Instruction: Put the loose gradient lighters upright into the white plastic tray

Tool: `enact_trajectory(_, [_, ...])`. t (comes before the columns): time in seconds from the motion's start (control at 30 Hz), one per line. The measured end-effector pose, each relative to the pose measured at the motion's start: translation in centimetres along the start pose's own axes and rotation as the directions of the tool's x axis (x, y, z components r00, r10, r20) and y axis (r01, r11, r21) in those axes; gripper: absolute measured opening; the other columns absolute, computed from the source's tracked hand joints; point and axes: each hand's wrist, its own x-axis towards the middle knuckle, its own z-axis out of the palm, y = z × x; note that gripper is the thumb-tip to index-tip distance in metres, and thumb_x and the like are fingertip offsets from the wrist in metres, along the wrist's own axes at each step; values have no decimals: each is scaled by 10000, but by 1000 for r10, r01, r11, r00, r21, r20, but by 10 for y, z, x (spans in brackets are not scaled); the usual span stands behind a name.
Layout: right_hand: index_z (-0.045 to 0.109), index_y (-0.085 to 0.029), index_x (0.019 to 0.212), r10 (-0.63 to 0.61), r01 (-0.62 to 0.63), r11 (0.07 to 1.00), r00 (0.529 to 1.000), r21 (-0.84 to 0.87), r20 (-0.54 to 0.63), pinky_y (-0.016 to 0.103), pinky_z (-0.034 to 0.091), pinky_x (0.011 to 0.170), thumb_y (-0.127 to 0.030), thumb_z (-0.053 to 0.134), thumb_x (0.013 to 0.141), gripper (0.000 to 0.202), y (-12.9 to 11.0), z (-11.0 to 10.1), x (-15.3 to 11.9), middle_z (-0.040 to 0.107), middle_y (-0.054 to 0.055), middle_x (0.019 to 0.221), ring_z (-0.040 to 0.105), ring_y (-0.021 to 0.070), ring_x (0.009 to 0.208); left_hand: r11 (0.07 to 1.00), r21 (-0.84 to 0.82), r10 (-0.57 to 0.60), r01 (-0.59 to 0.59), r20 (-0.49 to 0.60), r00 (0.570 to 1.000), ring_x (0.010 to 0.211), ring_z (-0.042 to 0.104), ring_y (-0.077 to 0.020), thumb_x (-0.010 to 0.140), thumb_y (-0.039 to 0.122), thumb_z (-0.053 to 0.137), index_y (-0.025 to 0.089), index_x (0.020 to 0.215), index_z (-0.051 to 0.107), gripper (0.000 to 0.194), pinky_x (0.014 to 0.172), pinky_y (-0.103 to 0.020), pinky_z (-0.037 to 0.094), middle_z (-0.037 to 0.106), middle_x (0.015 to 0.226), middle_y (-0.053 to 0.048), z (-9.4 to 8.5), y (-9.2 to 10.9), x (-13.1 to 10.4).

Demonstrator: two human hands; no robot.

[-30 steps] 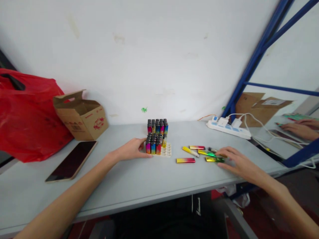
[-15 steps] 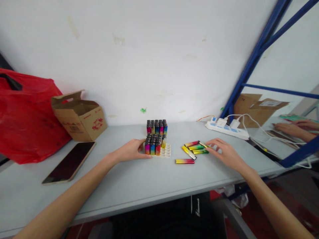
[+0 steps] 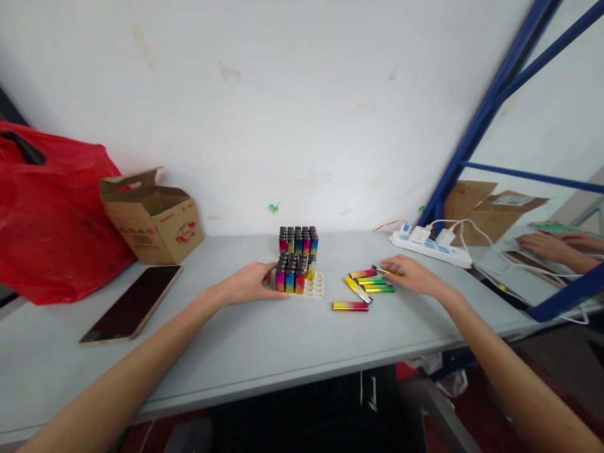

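Note:
Several lighters (image 3: 290, 282) with black tops and rainbow-coloured bodies stand upright in a white holed tray (image 3: 319, 284), whose right part shows bare holes. One yellowish lighter (image 3: 311, 269) stands at the edge of the group. My left hand (image 3: 255, 281) is closed round the tray's left side, its thumb along the front and its other fingers partly hidden behind. On the table to the right lie several loose lighters (image 3: 357, 289), yellow, green and red. Over them my right hand (image 3: 409, 275) pinches one lighter (image 3: 387, 270) by its end. A red-and-yellow lighter (image 3: 350, 306) lies apart, nearer the front.
A second block of upright lighters (image 3: 299, 240) stands behind the tray. To the left are a phone (image 3: 132, 304), an open cardboard box (image 3: 155, 217) and a red bag (image 3: 51, 214). A power strip (image 3: 430, 245) lies at right, by a blue frame (image 3: 465, 141). Another person's hands (image 3: 552, 245) show far right.
My right hand has moved slightly left and closed its fingers on the lighter, which has turned and shifted a little. My left hand stays at the tray.

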Motion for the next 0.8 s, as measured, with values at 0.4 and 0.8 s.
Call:
enact_trajectory(0.4, [582, -223, 1027, 153, -114, 666, 988, 737, 14, 236, 388, 473, -595, 684, 836, 431, -49, -3, 55, 516, -49, 704, 448, 105, 512, 1000, -13, -3, 3, 6, 1000, 710, 588, -204, 757, 722, 699, 194, 1070, 637, 617, 614, -277, 367, 674, 845, -17, 1, -2, 0])
enact_trajectory(0.8, [374, -241, 617, 243, -27, 574, 960, 819, -138, 243, 201, 430, -804, 577, 817, 631, -155, 31, 97, 320, -71, 521, 248, 83, 461, 997, -56, 44, -45, -19, 999, 677, 579, -188, 773, 703, 704, 197, 1125, 648, 619, 600, -273, 381, 667, 806, 1, 4, -3, -1])
